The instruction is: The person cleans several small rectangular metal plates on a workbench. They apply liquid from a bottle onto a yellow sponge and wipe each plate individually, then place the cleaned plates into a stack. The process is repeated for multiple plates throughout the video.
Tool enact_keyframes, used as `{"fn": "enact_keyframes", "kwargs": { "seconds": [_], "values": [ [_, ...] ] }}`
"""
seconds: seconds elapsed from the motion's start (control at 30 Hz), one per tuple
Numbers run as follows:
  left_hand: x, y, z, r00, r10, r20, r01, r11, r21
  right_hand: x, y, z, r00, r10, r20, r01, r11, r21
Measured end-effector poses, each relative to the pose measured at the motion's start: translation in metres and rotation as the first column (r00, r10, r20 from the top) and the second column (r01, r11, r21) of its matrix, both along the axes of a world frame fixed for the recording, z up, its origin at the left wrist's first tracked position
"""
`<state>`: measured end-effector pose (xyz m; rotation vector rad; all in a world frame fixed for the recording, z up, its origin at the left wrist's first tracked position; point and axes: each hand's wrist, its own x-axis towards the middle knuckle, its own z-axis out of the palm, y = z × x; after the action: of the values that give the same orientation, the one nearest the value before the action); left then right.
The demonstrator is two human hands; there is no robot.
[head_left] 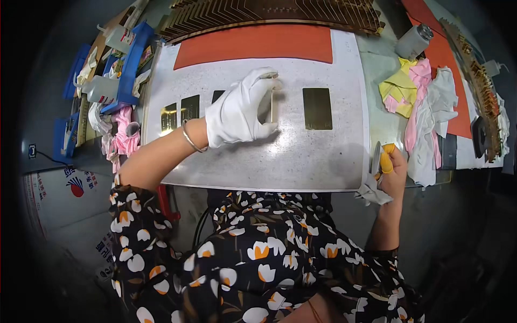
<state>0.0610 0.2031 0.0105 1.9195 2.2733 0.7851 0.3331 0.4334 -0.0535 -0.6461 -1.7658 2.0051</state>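
Observation:
My left hand (239, 110), in a white glove, is raised over the white work surface (253, 167). Its thumb and fingers grip a thin flat plate (273, 107) by opposite edges, seen almost edge-on. To its right lies a dark, shiny rectangular plate (318, 109). Several similar plates lie to the left, among them a dark plate (190, 109) and a brighter gold plate (168, 118); my glove partly covers another. At the right edge of the surface, my right hand (396, 169), with yellow finger covers (386, 159), is closed on a crumpled greyish-white cloth (373, 191). A slim greyish object beside those fingers is unclear.
A slotted metal rack (269, 12) stands at the back, behind an orange mat (253, 47). Blue bins (134, 59) and white bottles (102, 89) are on the left. Yellow, pink and white cloths (417, 86) lie at the right near a capped bottle (413, 42).

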Motion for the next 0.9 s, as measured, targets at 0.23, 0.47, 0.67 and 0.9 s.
{"fn": "enact_keyframes", "kwargs": {
  "seconds": [0.23, 0.47, 0.67, 0.9],
  "values": [
    [-0.035, -0.046, -0.015, 0.990, 0.068, -0.122, -0.100, 0.953, -0.286, 0.005, 0.003, -0.006, 1.000, -0.014, 0.004, 0.014, 1.000, 0.014],
    [-0.055, -0.076, -0.018, 0.977, 0.137, -0.163, -0.186, 0.922, -0.339, 0.002, 0.003, -0.005, 1.000, 0.011, -0.025, -0.011, 0.999, 0.030],
    [-0.049, -0.071, -0.015, 0.984, 0.156, -0.086, -0.173, 0.952, -0.253, 0.000, 0.000, -0.002, 0.999, -0.031, -0.014, 0.032, 0.994, 0.104],
    [-0.045, -0.077, -0.019, 0.944, 0.243, -0.224, -0.309, 0.890, -0.334, 0.001, 0.002, -0.006, 0.998, -0.058, -0.030, 0.061, 0.989, 0.133]
  ]
}}
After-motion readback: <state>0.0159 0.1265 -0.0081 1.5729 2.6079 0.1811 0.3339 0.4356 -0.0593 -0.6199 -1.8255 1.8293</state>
